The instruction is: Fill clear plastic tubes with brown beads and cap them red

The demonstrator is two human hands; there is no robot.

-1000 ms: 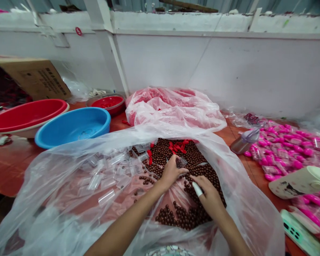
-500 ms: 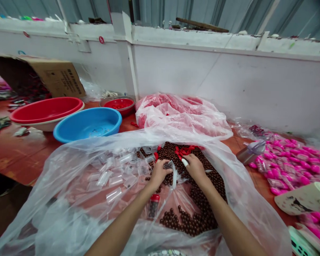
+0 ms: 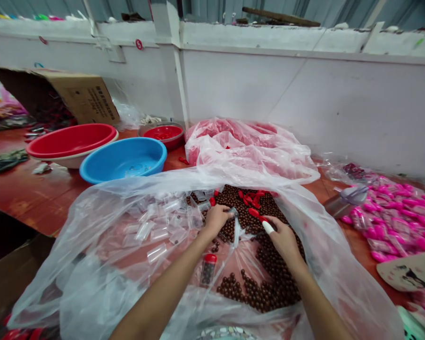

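Grip: left on a clear container, right on a red piece, above brown beads

Left hand [image 3: 217, 219]: grip closed, thumb and fingers pinching a small clear container [image 3: 234, 213], held tilted over the beads; its contents are too small to tell. Right hand [image 3: 282, 237]: fingertips pressed together on a red plastic piece [image 3: 254, 213], which points toward the container but is apart from it. One digit of this hand wears a white covering [image 3: 268, 227].

Both hands are over a translucent plastic sheet [image 3: 102, 212] spread on the reddish surface [image 3: 31, 193]. Brown beads [image 3: 269, 288] lie on the sheet, beneath and around the hands. Loose red pieces [image 3: 252, 198] rest on the beads, beyond the hands. To the left, a heap of clear empty-looking containers [image 3: 162, 222]. Nearer the wearer, between the forearms, lies a red-capped container [image 3: 208, 270] with dark contents.

Surroundings: blue basin [image 3: 123, 160] beyond the sheet, at left, beside a red basin [image 3: 72, 140]; cardboard box [image 3: 87, 99] behind these. Bagged pink-red material [image 3: 247, 146] near the wall. At right, a metallic bottle [image 3: 343, 202] beside a pile of bright pink packaged items [image 3: 399, 208].
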